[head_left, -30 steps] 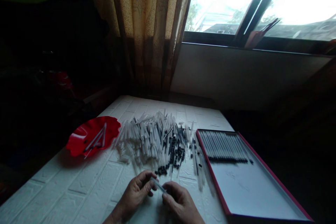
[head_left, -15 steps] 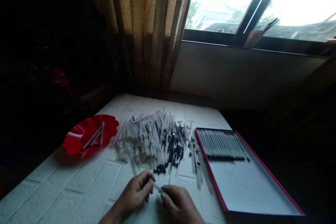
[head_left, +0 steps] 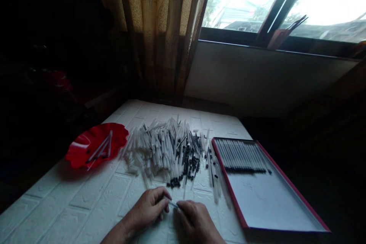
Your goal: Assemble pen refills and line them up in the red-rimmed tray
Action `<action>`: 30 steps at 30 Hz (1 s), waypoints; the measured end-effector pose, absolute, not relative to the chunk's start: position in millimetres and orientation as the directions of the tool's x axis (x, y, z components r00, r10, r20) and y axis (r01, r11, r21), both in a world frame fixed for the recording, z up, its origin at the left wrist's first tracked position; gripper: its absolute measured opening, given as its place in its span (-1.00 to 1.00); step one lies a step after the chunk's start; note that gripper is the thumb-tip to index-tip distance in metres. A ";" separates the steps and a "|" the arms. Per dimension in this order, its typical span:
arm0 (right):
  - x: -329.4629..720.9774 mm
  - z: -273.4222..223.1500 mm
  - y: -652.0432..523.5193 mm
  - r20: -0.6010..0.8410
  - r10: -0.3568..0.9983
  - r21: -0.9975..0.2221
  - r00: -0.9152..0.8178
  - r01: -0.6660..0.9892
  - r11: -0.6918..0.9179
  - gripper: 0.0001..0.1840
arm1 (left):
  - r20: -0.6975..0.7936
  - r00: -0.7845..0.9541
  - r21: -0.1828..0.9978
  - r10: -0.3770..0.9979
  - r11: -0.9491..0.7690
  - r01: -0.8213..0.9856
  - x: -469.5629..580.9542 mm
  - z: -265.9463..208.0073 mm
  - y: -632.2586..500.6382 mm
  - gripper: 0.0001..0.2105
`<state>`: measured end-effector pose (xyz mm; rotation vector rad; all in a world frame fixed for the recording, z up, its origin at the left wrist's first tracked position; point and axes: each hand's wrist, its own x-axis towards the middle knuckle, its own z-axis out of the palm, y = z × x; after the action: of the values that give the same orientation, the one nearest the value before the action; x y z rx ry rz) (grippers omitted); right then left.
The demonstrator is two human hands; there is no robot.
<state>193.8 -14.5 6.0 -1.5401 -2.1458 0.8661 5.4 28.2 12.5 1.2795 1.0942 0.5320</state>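
Near the table's front edge, my left hand (head_left: 152,204) and my right hand (head_left: 197,217) pinch a slim ballpoint pen (head_left: 173,204) between them. Only its clear middle shows; both ends are hidden in my fingers. Just beyond lies a big heap of clear pen barrels (head_left: 160,145), with dark refills (head_left: 187,160) among them on the right side. Small black caps (head_left: 174,182) lie in a cluster at the heap's near edge.
To the right, a red-rimmed box lid (head_left: 237,202) holds a row of pens (head_left: 243,156) with black ends. Loose barrels (head_left: 215,187) lie along its left side. At left stands a red scalloped dish (head_left: 77,150) with several pen parts. A curtain (head_left: 157,26) and a window are behind.
Both hands keep their hold on the pen, with a slight shift of the fingers. The whole view has tilted a little, moving the scene slightly up.
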 end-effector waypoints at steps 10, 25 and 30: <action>189.5 0.5 -14.0 -0.035 0.950 -0.638 -0.309 0.739 0.217 -0.71 | -0.345 0.400 0.936 0.849 0.277 0.219 10.0 8.1 29.3 -0.81; 188.2 -3.7 -14.9 -0.018 0.969 -0.677 -0.245 0.717 0.168 -0.71 | -0.341 0.412 0.939 0.845 0.282 0.199 10.6 5.7 31.4 -0.65; 188.5 -8.6 -17.9 0.057 0.973 -0.728 -0.223 0.658 0.193 -0.68 | -0.309 0.411 0.950 0.858 0.261 0.171 9.5 6.3 30.5 -0.51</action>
<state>188.5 -17.9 -8.6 -1.5187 -1.9539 0.7943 9.5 30.5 6.3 1.2444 1.0758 0.6133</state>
